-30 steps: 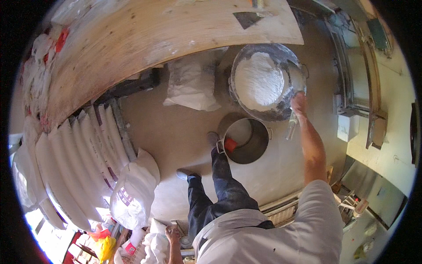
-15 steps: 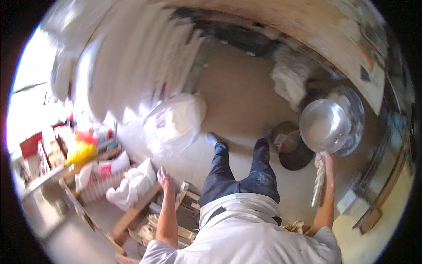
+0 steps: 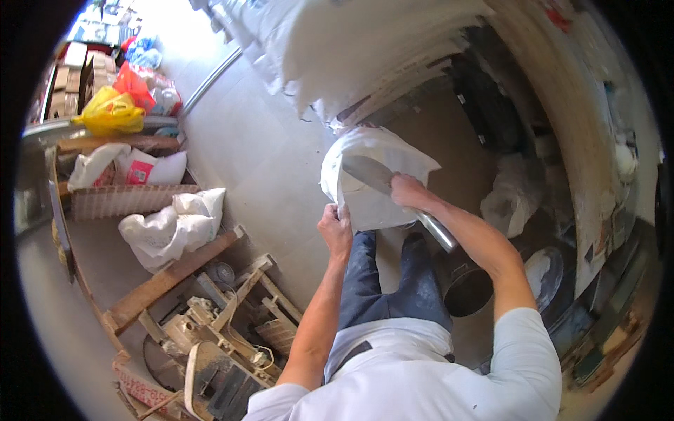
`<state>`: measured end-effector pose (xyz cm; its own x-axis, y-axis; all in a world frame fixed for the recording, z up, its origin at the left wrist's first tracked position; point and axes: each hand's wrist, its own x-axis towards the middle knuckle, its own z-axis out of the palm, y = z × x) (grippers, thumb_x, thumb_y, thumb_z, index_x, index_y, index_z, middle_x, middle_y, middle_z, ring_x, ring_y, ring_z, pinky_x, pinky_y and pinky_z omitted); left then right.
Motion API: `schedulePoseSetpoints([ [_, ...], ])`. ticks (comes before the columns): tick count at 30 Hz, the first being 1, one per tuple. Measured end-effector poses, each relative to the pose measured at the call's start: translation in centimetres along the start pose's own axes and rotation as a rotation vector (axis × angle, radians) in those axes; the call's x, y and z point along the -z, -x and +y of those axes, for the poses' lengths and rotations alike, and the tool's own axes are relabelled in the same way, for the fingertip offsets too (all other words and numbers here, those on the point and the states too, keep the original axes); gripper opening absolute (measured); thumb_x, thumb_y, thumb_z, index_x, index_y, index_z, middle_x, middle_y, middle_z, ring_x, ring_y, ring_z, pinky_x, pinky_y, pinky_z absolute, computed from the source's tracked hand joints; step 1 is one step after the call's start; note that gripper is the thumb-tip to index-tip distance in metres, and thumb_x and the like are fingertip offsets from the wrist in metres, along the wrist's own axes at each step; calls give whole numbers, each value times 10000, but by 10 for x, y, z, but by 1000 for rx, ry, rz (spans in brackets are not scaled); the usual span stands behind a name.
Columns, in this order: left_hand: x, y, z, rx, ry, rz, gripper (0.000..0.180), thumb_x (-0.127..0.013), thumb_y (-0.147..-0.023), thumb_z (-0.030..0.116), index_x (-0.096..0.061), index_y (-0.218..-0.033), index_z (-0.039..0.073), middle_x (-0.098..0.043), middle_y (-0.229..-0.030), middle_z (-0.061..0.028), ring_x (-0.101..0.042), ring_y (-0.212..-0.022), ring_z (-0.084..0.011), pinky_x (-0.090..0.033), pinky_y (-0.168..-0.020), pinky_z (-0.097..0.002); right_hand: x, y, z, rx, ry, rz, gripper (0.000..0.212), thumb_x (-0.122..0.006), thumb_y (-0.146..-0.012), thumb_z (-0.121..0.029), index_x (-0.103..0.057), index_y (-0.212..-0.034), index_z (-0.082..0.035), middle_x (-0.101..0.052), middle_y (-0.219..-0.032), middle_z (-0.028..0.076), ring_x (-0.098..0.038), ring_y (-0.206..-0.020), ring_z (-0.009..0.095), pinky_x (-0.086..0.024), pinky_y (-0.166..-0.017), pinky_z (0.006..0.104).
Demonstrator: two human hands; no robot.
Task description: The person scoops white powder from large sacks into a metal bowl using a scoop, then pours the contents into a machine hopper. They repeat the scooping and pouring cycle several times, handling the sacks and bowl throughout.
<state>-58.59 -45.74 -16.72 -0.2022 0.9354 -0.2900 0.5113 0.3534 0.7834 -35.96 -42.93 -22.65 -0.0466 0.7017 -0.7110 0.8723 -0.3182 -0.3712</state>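
A white sack [image 3: 361, 210] stands with its mouth gaping in front of my legs. My left hand [image 3: 335, 230] is closed on the near left part of its rim. Closed around the handle of a large metal ladle [image 3: 439, 234], my right hand [image 3: 407, 192] is above the sack's mouth. The ladle's round bowl is tipped into the opening and partly hidden by the rim. What lies deeper in the sack cannot be made out.
On the right are a dark round pot [image 3: 469, 291] and a shiny metal basin [image 3: 544, 274]. White sacks [image 3: 330, 56] are piled ahead. At lower left, wooden beams [image 3: 172, 281] surround a dusty machine [image 3: 217, 375]; a crumpled white bag [image 3: 179, 224] and a yellow bag [image 3: 112, 111] lie beyond.
The ladle has swung from the right side over to the sack and tipped into its mouth. My left hand has moved right and taken hold of the rim. The view has turned.
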Motion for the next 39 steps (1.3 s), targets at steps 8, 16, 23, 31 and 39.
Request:
schedulePoseSetpoints([
  [8,11,-2,11,29,156,-53,153,-687,-827,84,-577,-761,2,-532,-572,-101,-532,-533,-117,-438,-516,-312,-80,-213,-2,424,191,604,501,-639,-824,-310,-560,-1176,37,-661,-1011,194,-644,-845,357,-509,-798,467],
  [16,3,8,12,6,460,-89,174,-729,-742,-29,-621,-871,18,-633,-699,-126,-642,-582,-226,-480,-540,-307,-104,-245,39,198,379,17,446,-632,-829,-294,-566,-1137,21,-653,-951,165,-626,-781,310,-506,-740,435],
  [23,6,0,11,67,491,-42,186,-728,-737,-41,-611,-873,8,-628,-703,-134,-635,-587,-242,-480,-549,-304,-92,-222,52,208,398,-135,398,-626,-833,-279,-572,-1103,7,-647,-899,140,-611,-724,268,-502,-690,407],
  [31,4,-5,23,131,451,15,125,-697,-759,-23,-615,-853,-13,-640,-678,-149,-638,-588,-167,-479,-562,-298,-76,-197,36,205,294,-294,344,-620,-838,-263,-579,-1065,-9,-639,-839,112,-593,-660,220,-499,-632,376],
  [39,14,4,14,223,410,-26,92,-675,-854,21,-613,-792,-6,-599,-692,33,-510,-659,-30,-415,-571,-224,-43,-139,24,117,-133,-503,290,-613,-843,-247,-586,-1026,-25,-631,-779,83,-575,-596,173,-495,-575,344],
])
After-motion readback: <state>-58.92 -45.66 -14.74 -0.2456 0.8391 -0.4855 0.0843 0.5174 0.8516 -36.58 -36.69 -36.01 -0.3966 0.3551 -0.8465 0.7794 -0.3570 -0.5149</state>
